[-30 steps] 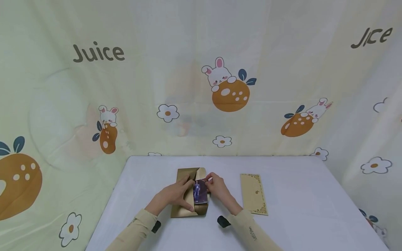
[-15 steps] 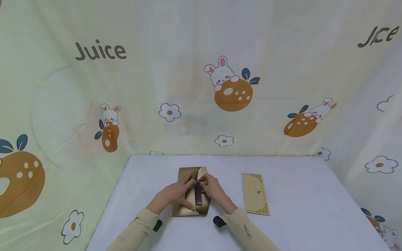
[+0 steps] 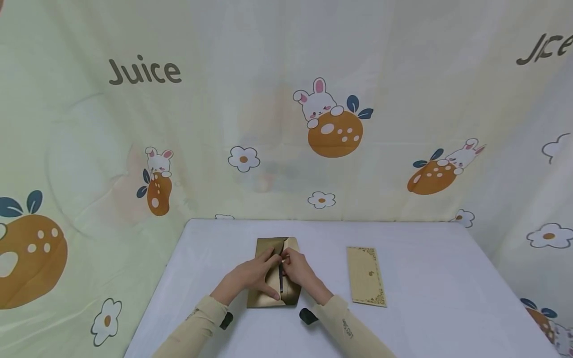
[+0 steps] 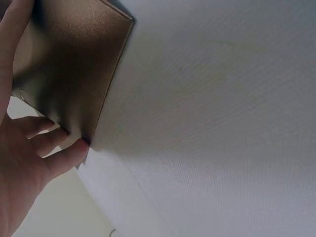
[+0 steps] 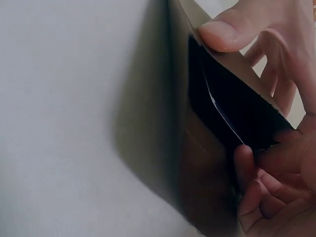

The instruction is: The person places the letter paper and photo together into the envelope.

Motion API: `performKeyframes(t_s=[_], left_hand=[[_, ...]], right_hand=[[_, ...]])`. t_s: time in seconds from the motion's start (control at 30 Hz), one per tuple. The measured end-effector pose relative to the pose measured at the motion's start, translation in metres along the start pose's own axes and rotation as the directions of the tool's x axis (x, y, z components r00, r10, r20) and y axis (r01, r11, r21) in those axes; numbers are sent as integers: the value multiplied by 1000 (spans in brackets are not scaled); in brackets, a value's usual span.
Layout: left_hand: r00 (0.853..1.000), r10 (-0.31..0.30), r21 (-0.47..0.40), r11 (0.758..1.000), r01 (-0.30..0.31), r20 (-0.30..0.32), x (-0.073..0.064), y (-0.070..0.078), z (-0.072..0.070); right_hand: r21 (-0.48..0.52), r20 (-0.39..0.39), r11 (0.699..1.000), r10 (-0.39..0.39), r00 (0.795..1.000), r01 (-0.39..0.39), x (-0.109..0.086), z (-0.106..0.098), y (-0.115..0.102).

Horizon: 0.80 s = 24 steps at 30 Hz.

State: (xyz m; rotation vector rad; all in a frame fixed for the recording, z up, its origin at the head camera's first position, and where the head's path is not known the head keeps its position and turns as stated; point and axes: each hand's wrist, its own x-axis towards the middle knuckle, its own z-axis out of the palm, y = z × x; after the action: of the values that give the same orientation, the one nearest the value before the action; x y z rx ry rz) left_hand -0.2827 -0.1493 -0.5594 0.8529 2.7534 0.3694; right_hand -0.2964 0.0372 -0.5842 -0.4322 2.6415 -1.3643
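Observation:
A gold envelope [image 3: 258,300] lies on the table with its flap folded out to the right. My left hand [image 3: 252,276] lies across its front panel, thumb and fingers spread along the mouth and holding the panel up. Curled fingers of that hand touch the envelope's edge in the left wrist view. My right hand [image 3: 299,271] pinches a dark photo [image 3: 281,278], which shows only as a narrow strip at the mouth. Inside the dark opening, the photo's thin pale edge [image 5: 224,118] appears in the right wrist view. Most of the photo is hidden in the envelope.
To the right lies a flat tan rectangular piece [image 3: 367,276] with ornate brown corners. A white cloth covers the table [image 3: 429,278]. Behind it hangs a patterned curtain [image 3: 268,99] with rabbits and oranges.
The photo has slid left into the envelope, from largely exposed to a thin strip. My right hand has moved left with it. The left hand has stayed on the envelope.

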Motion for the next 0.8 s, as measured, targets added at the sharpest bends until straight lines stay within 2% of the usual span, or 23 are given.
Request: performKeyframes(t_s=[0.3, 0.43, 0.53, 0.8], left_hand=[[1000, 6, 15, 1000, -6, -2, -1, 0, 0], [1000, 11, 11, 1000, -11, -8, -1, 3, -1], [1000, 7, 10, 1000, -7, -10, -1, 4, -3], [1000, -2, 4, 1000, 2, -2, -1, 2, 0]], right_hand=[[-48, 5, 999, 14, 1000, -14, -4, -3, -3], [-92, 10, 996, -18, 1000, 19, -8, -10, -2], [-98, 8, 994, -44, 999, 44, -13, -16, 1], [-56, 5, 998, -23, 1000, 23, -24, -28, 3]])
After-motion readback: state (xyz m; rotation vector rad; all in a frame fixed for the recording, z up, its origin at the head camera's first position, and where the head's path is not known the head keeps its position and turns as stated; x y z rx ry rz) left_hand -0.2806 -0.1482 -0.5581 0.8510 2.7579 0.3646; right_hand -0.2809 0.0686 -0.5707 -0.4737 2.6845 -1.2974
